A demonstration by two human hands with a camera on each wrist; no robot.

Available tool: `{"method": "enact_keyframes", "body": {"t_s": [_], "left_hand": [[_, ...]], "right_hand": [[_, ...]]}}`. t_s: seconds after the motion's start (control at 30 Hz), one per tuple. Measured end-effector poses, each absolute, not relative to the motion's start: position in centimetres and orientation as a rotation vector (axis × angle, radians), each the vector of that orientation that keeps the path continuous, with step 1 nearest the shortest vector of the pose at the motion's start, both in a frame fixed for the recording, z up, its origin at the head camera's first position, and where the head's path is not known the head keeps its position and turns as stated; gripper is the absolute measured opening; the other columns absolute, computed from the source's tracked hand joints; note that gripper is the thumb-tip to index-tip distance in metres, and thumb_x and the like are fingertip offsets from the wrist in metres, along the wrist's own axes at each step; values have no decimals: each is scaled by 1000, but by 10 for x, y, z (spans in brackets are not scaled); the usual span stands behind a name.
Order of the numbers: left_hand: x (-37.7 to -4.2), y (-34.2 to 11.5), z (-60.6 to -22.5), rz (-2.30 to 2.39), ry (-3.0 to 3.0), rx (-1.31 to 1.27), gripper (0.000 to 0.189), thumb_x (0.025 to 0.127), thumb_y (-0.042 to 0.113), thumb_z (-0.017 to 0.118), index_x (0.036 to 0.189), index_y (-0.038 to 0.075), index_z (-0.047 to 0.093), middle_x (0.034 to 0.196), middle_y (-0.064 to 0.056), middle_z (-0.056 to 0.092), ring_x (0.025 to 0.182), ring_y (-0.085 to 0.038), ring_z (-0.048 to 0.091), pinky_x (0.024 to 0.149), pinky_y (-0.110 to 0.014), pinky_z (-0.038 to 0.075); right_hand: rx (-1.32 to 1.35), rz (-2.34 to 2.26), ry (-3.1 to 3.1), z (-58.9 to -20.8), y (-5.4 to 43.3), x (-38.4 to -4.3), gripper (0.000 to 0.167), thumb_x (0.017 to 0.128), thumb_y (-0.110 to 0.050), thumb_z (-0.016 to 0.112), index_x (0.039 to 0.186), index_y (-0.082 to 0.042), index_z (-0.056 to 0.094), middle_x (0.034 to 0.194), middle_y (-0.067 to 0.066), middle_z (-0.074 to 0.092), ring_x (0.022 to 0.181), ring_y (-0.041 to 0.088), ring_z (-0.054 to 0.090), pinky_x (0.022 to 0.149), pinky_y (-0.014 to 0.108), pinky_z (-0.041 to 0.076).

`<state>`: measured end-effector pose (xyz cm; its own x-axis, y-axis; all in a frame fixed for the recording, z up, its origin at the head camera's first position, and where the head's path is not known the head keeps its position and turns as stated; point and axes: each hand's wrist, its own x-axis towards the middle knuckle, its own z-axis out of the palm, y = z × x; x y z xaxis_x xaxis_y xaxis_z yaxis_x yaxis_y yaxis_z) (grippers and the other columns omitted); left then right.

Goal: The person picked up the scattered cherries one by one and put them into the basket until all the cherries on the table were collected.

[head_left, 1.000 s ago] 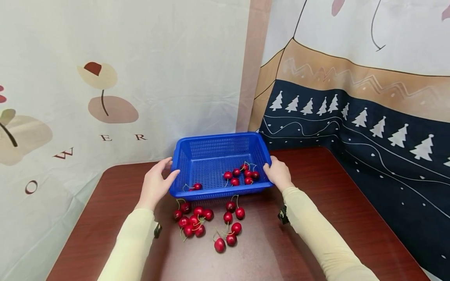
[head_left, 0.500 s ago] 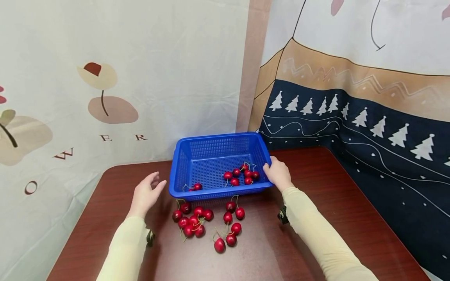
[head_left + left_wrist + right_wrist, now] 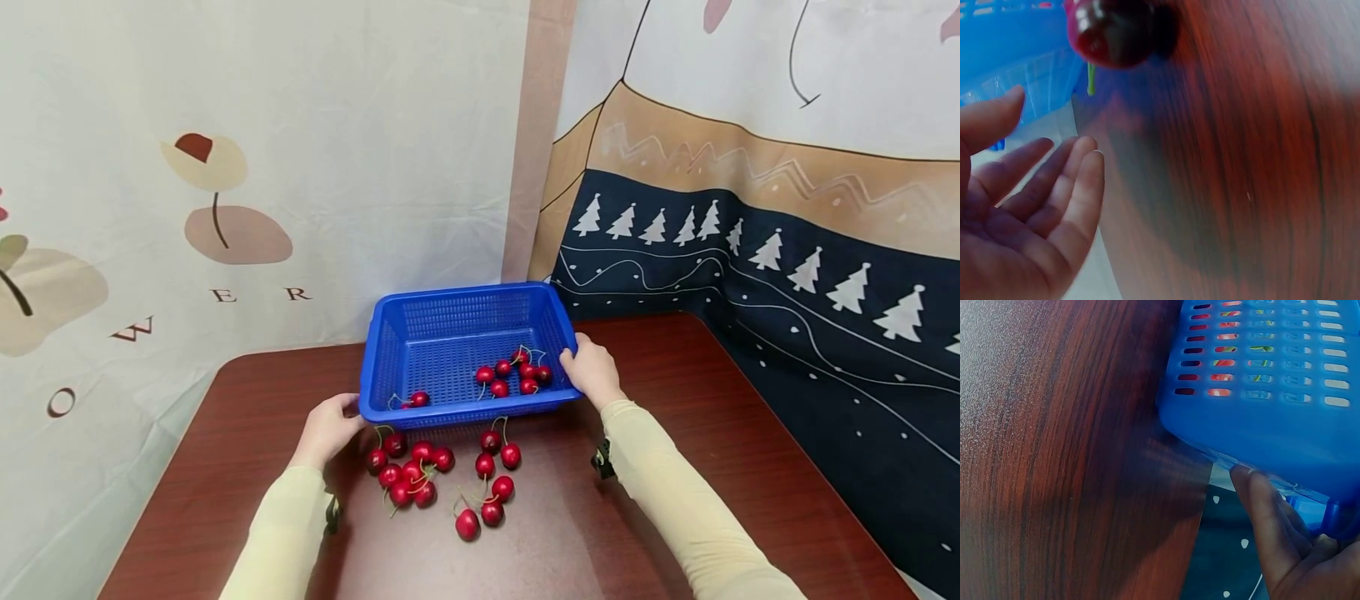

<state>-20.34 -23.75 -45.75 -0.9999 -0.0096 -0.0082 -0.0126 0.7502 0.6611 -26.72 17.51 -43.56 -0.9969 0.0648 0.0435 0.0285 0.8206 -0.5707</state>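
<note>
A blue perforated plastic basket (image 3: 480,411) sits at the back of the table, with several red cherries (image 3: 528,372) at its right and a small group at its front left. My right hand (image 3: 594,372) grips the basket's right end; in the right wrist view its fingers (image 3: 1261,506) reach under the rim against the wall. Beside the front left corner is my left hand (image 3: 327,430), its fingers loosely bent around nothing in the left wrist view, thumb close to the basket wall. A dark cherry (image 3: 1113,31) with a green stem lies near it there.
More loose cherries (image 3: 411,472) lie on the brown table (image 3: 247,433) in front of the basket, in a left cluster and a right one. Behind stand a pale printed cloth (image 3: 405,167) and a dark tree-patterned cloth (image 3: 765,300).
My left hand came off the basket's left rim, drew away to the left, then came back lower at the front left corner. My right hand and the basket stayed put.
</note>
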Motion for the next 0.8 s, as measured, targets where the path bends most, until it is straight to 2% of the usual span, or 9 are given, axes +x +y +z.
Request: {"method": "enact_keyframes", "body": {"t_s": [0.13,0.23,0.37,0.8], "left_hand": [[-205,-231,-459,1164,2846,-116,37,84,8,67,115,-13,62,97,-25,68,84,-37,64,78,-49,56],[-205,-227,-460,1252,2767,-154,32,82,2,68,108,-14,62,83,-19,66,70,-29,63,64,-41,58],[-205,-222,-463,1319,2710,-190,27,82,0,68,105,-14,61,75,-14,64,67,-25,64,63,-40,59],[-208,-218,-475,1355,2700,-206,28,84,3,70,103,-15,61,74,-15,68,66,-24,67,63,-41,59]], "right_hand": [[-74,919,-2945,-435,175,-267,47,100,-22,48,138,5,47,123,29,62,104,44,64,93,58,48],[-76,927,-2944,-434,175,-266,47,100,-22,48,139,5,47,123,29,62,105,44,64,94,58,48],[-79,934,-2944,-434,175,-266,47,100,-22,48,138,5,47,123,28,62,105,44,64,94,58,48],[-99,939,-2949,-435,174,-267,47,101,-23,48,140,4,45,125,28,61,105,44,64,93,58,48]]}}
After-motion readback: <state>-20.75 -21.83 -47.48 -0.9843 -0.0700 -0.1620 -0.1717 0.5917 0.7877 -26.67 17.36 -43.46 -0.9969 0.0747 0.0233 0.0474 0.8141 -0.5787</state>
